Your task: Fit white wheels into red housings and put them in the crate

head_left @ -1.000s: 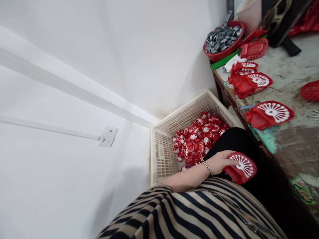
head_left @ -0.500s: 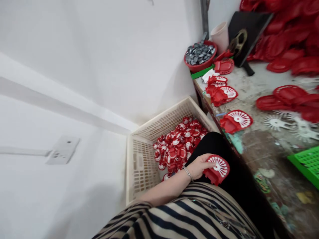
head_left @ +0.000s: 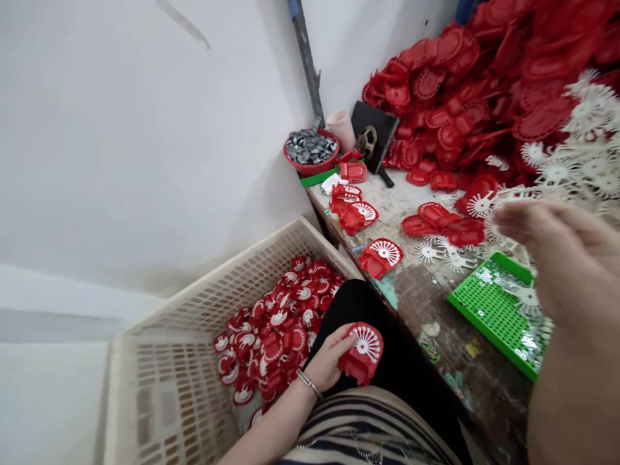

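Low in the head view, my left hand (head_left: 334,358) grips a red plastic sandal-shaped piece (head_left: 371,365) by its left side, above my dark-trousered leg. A white fan-shaped insert (head_left: 364,343) with spokes lies on its face. My right hand (head_left: 576,258) looms large and blurred at the right edge, fingers pointing left over the workbench. Its fingertips appear near a red piece with a white spoked insert (head_left: 479,201) and a heap of white spoked inserts (head_left: 591,168). Whether it pinches anything is unclear. Similar red-and-white pieces (head_left: 382,257) lie along the bench edge.
Left of my leg, a cream plastic crate (head_left: 159,349) holds many red-and-white pieces. On the bench are a green perforated tray (head_left: 484,316) with small shiny bits, a red bowl (head_left: 295,169) of grey metal parts, a pink cup (head_left: 341,131) and a big red heap (head_left: 450,110).
The view has turned toward the right, showing more of the bench and the heaps. My right hand has come into view. My left hand keeps its grip on the red piece.
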A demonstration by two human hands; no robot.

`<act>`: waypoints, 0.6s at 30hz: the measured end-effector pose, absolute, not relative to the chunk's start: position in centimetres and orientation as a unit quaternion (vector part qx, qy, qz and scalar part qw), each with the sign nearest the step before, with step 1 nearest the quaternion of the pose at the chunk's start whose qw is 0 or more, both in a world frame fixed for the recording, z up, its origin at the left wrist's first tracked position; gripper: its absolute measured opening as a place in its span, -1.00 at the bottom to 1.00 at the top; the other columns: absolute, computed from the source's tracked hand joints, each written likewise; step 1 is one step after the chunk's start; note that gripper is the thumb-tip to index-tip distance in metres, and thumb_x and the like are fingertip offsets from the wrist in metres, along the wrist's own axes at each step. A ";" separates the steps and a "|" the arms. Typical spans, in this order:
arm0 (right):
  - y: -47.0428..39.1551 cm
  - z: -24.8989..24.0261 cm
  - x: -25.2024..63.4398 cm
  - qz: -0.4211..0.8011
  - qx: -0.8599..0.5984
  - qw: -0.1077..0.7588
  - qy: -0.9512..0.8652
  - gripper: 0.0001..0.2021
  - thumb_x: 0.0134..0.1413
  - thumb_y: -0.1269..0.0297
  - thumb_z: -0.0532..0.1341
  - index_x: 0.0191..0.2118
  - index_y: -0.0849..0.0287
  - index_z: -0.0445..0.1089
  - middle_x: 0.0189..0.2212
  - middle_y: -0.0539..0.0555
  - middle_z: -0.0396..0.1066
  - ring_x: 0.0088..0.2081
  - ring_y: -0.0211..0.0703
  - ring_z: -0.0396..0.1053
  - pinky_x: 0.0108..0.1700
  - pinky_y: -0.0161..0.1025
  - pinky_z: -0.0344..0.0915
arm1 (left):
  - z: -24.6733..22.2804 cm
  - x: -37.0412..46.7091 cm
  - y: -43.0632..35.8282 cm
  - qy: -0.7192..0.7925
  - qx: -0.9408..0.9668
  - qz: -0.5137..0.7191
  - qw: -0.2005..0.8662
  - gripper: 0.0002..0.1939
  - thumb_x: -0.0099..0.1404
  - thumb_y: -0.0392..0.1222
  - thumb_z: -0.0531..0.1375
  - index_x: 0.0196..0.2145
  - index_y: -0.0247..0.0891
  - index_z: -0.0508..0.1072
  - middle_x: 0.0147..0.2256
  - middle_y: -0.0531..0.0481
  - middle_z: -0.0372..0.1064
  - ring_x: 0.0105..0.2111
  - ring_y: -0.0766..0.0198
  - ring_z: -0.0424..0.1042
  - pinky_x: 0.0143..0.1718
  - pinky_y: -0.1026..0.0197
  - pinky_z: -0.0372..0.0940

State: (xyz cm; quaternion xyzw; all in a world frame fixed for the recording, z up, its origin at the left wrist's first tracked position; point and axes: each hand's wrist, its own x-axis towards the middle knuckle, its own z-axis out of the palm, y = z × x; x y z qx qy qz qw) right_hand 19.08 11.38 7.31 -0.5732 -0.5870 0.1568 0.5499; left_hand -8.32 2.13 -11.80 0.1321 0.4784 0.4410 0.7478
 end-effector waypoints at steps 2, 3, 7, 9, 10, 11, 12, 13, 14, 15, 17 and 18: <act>12.7 5.9 18.5 0.188 -0.591 0.527 -0.581 -0.77 0.14 0.14 0.18 -0.20 0.16 0.46 -0.27 0.10 0.48 -0.23 -0.17 0.43 -0.08 -0.13 0.35 | -11.9 -8.5 2.2 0.478 0.128 0.440 0.749 -0.59 -0.09 -0.12 0.47 -0.27 -0.33 0.55 -0.38 -0.07 0.56 -0.40 0.25 0.51 -0.27 0.28 0.35; 13.2 5.3 18.3 0.198 -0.608 0.506 -0.579 -0.78 0.11 0.16 0.19 -0.22 0.18 0.46 -0.31 0.09 0.48 -0.27 -0.18 0.41 -0.13 -0.15 0.34 | -11.9 -8.5 2.2 0.479 0.124 0.440 0.749 -0.58 -0.09 -0.11 0.47 -0.27 -0.33 0.55 -0.38 -0.07 0.56 -0.40 0.25 0.51 -0.28 0.28 0.35; 13.6 4.2 17.8 0.209 -0.656 0.446 -0.572 -0.80 0.07 0.23 0.16 -0.26 0.22 0.44 -0.38 0.09 0.46 -0.35 -0.21 0.34 -0.23 -0.20 0.29 | -11.9 -8.7 2.3 0.484 0.103 0.445 0.746 -0.57 -0.12 -0.09 0.47 -0.30 -0.33 0.55 -0.38 -0.05 0.56 -0.39 0.26 0.50 -0.25 0.26 0.35; 13.0 4.1 17.8 0.205 -0.664 0.441 -0.568 -0.80 0.06 0.24 0.16 -0.25 0.22 0.45 -0.37 0.09 0.46 -0.35 -0.23 0.34 -0.23 -0.22 0.28 | -12.0 -8.7 2.3 0.487 0.092 0.449 0.743 -0.57 -0.13 -0.08 0.47 -0.31 -0.34 0.55 -0.37 -0.05 0.56 -0.37 0.26 0.50 -0.22 0.25 0.34; 12.6 3.9 17.9 0.200 -0.670 0.439 -0.564 -0.78 0.06 0.22 0.17 -0.23 0.22 0.45 -0.35 0.09 0.46 -0.35 -0.24 0.34 -0.23 -0.22 0.27 | -12.1 -8.8 2.3 0.488 0.089 0.449 0.743 -0.57 -0.13 -0.07 0.47 -0.31 -0.34 0.55 -0.36 -0.06 0.56 -0.36 0.25 0.50 -0.20 0.25 0.34; 12.2 3.7 18.1 0.194 -0.677 0.437 -0.559 -0.77 0.06 0.20 0.18 -0.22 0.21 0.45 -0.34 0.10 0.47 -0.35 -0.24 0.34 -0.23 -0.22 0.28 | -12.3 -8.8 2.3 0.488 0.086 0.448 0.744 -0.56 -0.13 -0.06 0.47 -0.30 -0.35 0.55 -0.36 -0.07 0.56 -0.35 0.24 0.50 -0.19 0.24 0.34; 11.7 3.4 18.3 0.188 -0.685 0.436 -0.553 -0.75 0.06 0.18 0.18 -0.20 0.20 0.46 -0.33 0.11 0.47 -0.35 -0.24 0.35 -0.23 -0.22 0.28 | -12.4 -8.9 2.3 0.488 0.084 0.447 0.745 -0.55 -0.13 -0.05 0.47 -0.30 -0.36 0.55 -0.35 -0.09 0.56 -0.34 0.23 0.50 -0.18 0.23 0.34; 11.2 3.1 18.7 0.182 -0.693 0.432 -0.547 -0.73 0.05 0.16 0.19 -0.19 0.19 0.46 -0.31 0.11 0.48 -0.34 -0.22 0.36 -0.22 -0.21 0.29 | -12.6 -8.9 2.3 0.488 0.083 0.445 0.746 -0.54 -0.12 -0.03 0.46 -0.30 -0.37 0.55 -0.34 -0.10 0.56 -0.34 0.22 0.50 -0.18 0.21 0.35; 10.6 2.8 19.2 0.176 -0.702 0.427 -0.543 -0.72 0.04 0.14 0.20 -0.18 0.18 0.46 -0.30 0.12 0.48 -0.33 -0.21 0.38 -0.22 -0.20 0.30 | -12.7 -9.0 2.3 0.488 0.083 0.444 0.747 -0.54 -0.11 -0.03 0.46 -0.29 -0.37 0.55 -0.33 -0.11 0.56 -0.33 0.21 0.50 -0.18 0.20 0.35; 10.0 2.6 19.9 0.164 -0.712 0.417 -0.540 -0.71 0.03 0.12 0.20 -0.18 0.17 0.46 -0.30 0.13 0.49 -0.33 -0.19 0.39 -0.22 -0.19 0.30 | -12.9 -9.0 2.3 0.488 0.084 0.442 0.747 -0.53 -0.11 -0.02 0.46 -0.28 -0.37 0.55 -0.32 -0.12 0.56 -0.33 0.20 0.51 -0.18 0.19 0.35; 8.4 2.4 21.3 0.126 -0.740 0.387 -0.535 -0.71 0.03 0.10 0.18 -0.20 0.15 0.47 -0.31 0.14 0.50 -0.34 -0.15 0.40 -0.24 -0.16 0.30 | -13.0 -9.1 2.3 0.490 0.088 0.440 0.747 -0.53 -0.10 -0.02 0.45 -0.28 -0.36 0.54 -0.32 -0.11 0.56 -0.32 0.19 0.51 -0.18 0.19 0.36; 7.5 2.5 22.0 0.103 -0.756 0.370 -0.530 -0.70 0.03 0.08 0.17 -0.20 0.15 0.47 -0.32 0.15 0.50 -0.36 -0.13 0.40 -0.28 -0.16 0.30 | -13.1 -9.2 2.3 0.489 0.091 0.439 0.748 -0.54 -0.09 -0.01 0.45 -0.27 -0.35 0.54 -0.32 -0.10 0.57 -0.31 0.19 0.52 -0.18 0.19 0.37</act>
